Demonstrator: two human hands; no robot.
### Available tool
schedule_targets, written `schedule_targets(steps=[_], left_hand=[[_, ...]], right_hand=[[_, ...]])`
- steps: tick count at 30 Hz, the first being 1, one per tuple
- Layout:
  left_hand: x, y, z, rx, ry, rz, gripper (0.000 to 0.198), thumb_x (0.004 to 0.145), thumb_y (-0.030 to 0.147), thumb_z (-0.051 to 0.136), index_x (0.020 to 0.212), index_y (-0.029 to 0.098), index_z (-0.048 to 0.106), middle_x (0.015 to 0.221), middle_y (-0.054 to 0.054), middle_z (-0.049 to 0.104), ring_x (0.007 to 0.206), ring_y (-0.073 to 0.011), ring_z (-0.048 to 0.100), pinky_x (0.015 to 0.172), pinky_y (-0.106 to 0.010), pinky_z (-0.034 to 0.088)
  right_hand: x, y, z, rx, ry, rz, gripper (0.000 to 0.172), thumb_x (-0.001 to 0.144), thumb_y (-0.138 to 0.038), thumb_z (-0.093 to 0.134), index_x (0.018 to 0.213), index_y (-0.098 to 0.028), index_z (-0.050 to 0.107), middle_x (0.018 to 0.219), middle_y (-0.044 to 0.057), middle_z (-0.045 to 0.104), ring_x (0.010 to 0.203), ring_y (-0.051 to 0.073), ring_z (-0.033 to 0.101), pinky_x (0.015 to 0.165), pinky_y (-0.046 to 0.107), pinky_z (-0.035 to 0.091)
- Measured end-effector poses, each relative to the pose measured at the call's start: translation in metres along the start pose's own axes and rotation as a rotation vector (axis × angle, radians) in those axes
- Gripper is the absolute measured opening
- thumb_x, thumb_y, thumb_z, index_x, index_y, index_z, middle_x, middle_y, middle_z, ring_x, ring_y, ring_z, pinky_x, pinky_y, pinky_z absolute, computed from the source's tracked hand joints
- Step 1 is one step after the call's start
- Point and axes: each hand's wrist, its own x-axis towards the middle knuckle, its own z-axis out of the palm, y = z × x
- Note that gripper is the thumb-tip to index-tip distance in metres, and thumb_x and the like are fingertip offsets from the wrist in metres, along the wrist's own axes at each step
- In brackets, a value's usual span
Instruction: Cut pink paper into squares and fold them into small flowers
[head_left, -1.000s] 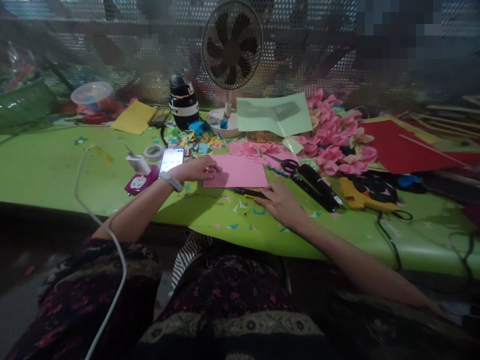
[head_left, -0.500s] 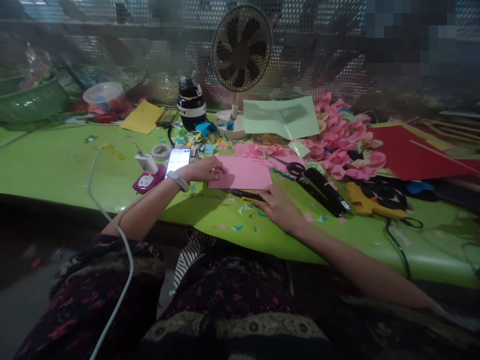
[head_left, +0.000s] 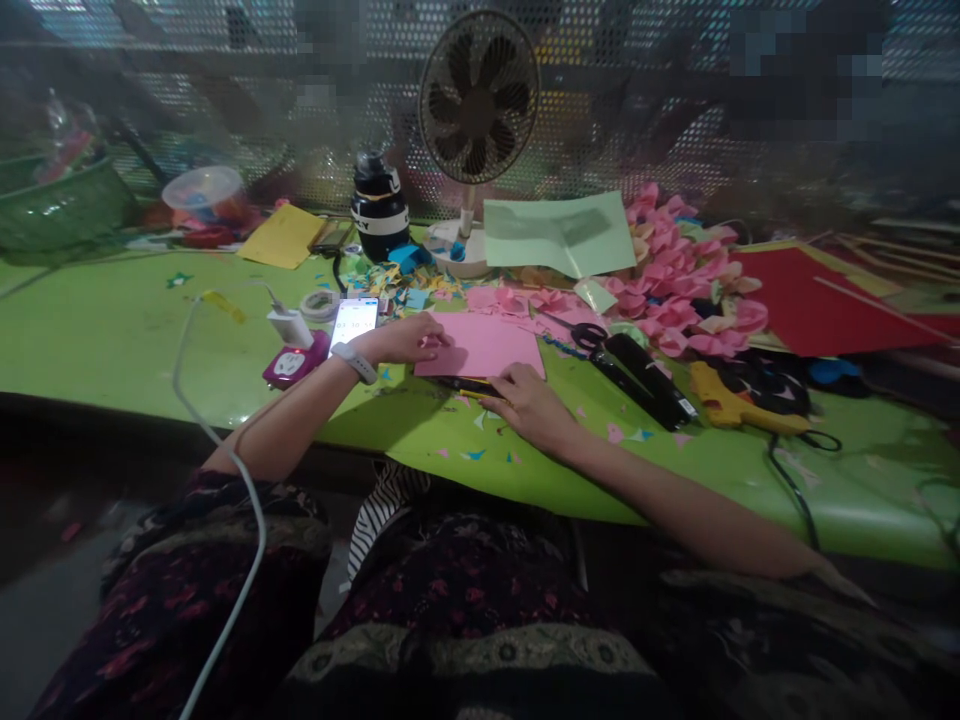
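A sheet of pink paper [head_left: 487,345] lies on the green tabletop in front of me. My left hand [head_left: 409,338], wearing a pale wristband, rests on the sheet's left side with its fingers bent and a little apart. At the near edge of the paper, my right hand [head_left: 529,402] has its fingers together, over a slim dark-and-yellow item [head_left: 474,392] that juts out leftward from under the thumb. What kind of item it is cannot be made out. Black-handled scissors [head_left: 589,335] lie to the right of the sheet.
A lit phone [head_left: 355,325] and a purple socket block [head_left: 295,362] sit left. A fan [head_left: 480,110] and black bottle [head_left: 379,215] stand behind. Pink paper petals [head_left: 675,270], a black stapler-like tool [head_left: 651,382] and a yellow glue gun [head_left: 739,402] lie right.
My right hand has slid a short way left along the near edge of the pink paper. My left hand keeps its place on the sheet.
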Motion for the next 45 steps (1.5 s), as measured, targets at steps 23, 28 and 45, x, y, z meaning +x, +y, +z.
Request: schedule_targets(steps=[23,28,45], left_hand=[[-0.006,0.031,0.034,0.129,-0.059,-0.222,0.111,0.086,0.085,0.051,0.17,0.02,0.017,0.175,-0.019,0.013,0.163,-0.0377,0.009,0.13,-0.051,0.008],[-0.006,0.027,0.037,0.14,-0.033,-0.212,0.112,0.085,0.086,0.051,0.169,0.019,0.02,0.174,-0.02,0.017,0.163,-0.0383,0.015,0.13,-0.053,0.01],[-0.006,0.025,0.037,0.174,-0.011,-0.178,0.09,0.095,0.075,0.05,0.164,0.021,0.034,0.171,-0.017,0.031,0.159,-0.0368,0.026,0.128,-0.053,0.015]], right_hand=[[0.104,0.047,-0.032,-0.058,0.135,0.419,0.033,0.105,-0.037,0.053,0.116,-0.013,0.073,0.119,0.017,0.063,0.113,0.031,0.061,0.097,0.048,0.054],[0.156,0.039,-0.021,-0.127,0.06,0.481,0.037,0.103,-0.037,0.054,0.121,-0.011,0.073,0.13,0.021,0.061,0.122,0.035,0.06,0.102,0.046,0.051],[0.029,0.053,-0.023,-0.035,-0.253,-0.102,0.096,0.087,-0.077,0.062,0.162,-0.02,0.044,0.166,0.015,0.043,0.151,0.038,0.043,0.123,0.056,0.038]])
